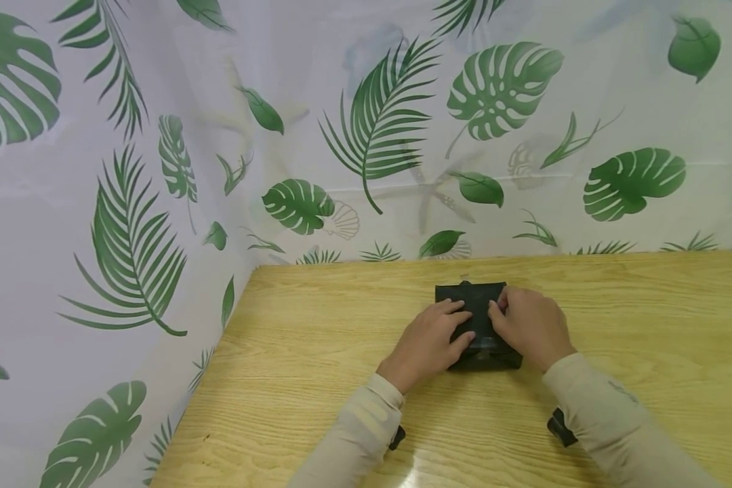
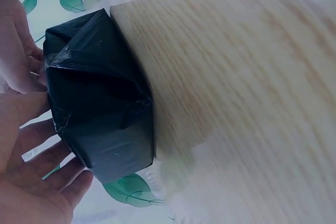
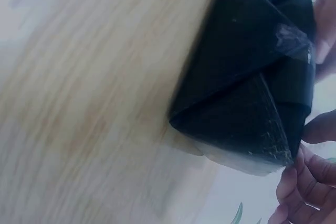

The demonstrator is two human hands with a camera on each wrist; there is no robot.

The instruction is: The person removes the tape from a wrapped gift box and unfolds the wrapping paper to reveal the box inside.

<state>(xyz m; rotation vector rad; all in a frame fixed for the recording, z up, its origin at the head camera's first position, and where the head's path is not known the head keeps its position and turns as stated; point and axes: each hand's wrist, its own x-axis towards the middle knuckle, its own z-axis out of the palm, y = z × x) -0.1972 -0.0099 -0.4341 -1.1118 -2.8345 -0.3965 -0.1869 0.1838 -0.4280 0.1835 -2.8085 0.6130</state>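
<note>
A box-shaped package (image 1: 478,325) wrapped in black plastic lies on the wooden table. Its folded near end, with creased flaps and a shiny strip of clear tape (image 3: 291,40), shows in the right wrist view. My left hand (image 1: 430,339) rests on the package's top from the left, fingers spread; the left wrist view shows those fingers (image 2: 47,156) along its upper edge. At the upper right edge, my right hand (image 1: 533,325) has its fingers curled, with thumb and fingertips pinching the package's corner in the right wrist view.
The pale wooden table (image 1: 317,325) spreads around the package. A white curtain (image 1: 219,163) printed with green leaves hangs behind the table and along its left side. Dark wrist devices (image 1: 561,427) show under both light sleeves.
</note>
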